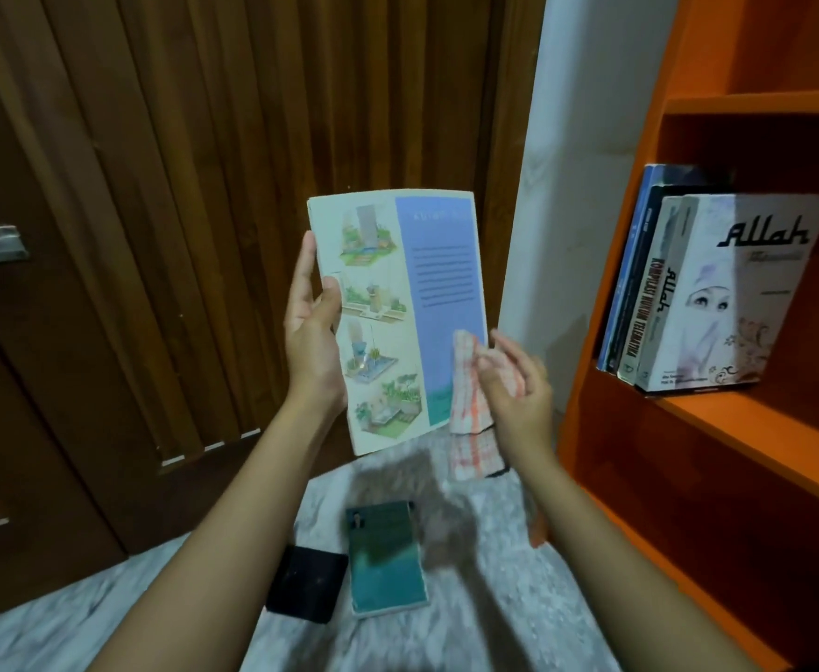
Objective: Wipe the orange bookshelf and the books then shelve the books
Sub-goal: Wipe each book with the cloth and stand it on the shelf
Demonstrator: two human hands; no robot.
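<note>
My left hand (pixel 311 327) holds a thin book (pixel 398 312) upright by its left edge, thumb on the cover, which shows garden pictures and a blue text panel. My right hand (pixel 519 390) grips a white and orange checked cloth (pixel 470 405) and presses it against the book's lower right corner. The orange bookshelf (pixel 757 419) stands at the right. Several books (pixel 718 293) lean on its middle shelf, the front one white with "Allah" on it. A teal book (pixel 388 560) lies flat on the floor below my hands.
A flat black object (pixel 305 584) lies on the pale marbled floor (pixel 485 599) left of the teal book. A dark wooden door with slats (pixel 179 211) fills the left side. A white wall strip (pixel 563 186) separates door and shelf. The upper shelf compartment (pixel 786 46) holds nothing visible.
</note>
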